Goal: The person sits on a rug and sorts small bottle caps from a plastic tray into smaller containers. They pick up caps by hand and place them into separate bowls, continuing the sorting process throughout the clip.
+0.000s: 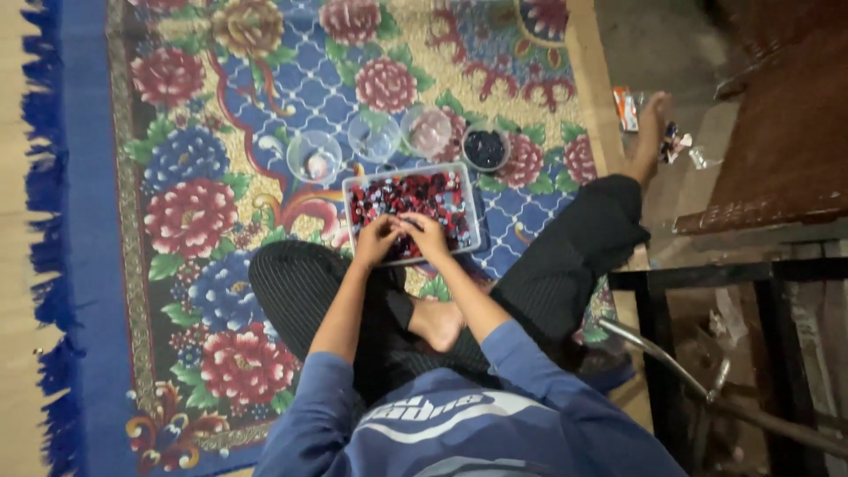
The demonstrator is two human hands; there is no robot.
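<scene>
I sit on a flowered rug (190, 216) with a clear rectangular tray (474, 205) in front of my legs, filled with small red, black and blue pieces. My left hand (375, 240) and my right hand (426, 234) rest together over the near side of the tray, fingertips touching among the pieces. Whether either hand pinches a piece is too small to tell. Beyond the tray stand three clear round cups (314, 157) (373, 137) (427, 130) and a fourth cup (485, 148) holding dark pieces.
My legs are in dark striped trousers; one foot (439, 323) is tucked under, the other leg stretches right to the rug's edge. Small wrappers (625, 108) lie on the bare floor there. A dark metal frame (707, 276) and a brown wooden piece of furniture (786, 132) stand at right.
</scene>
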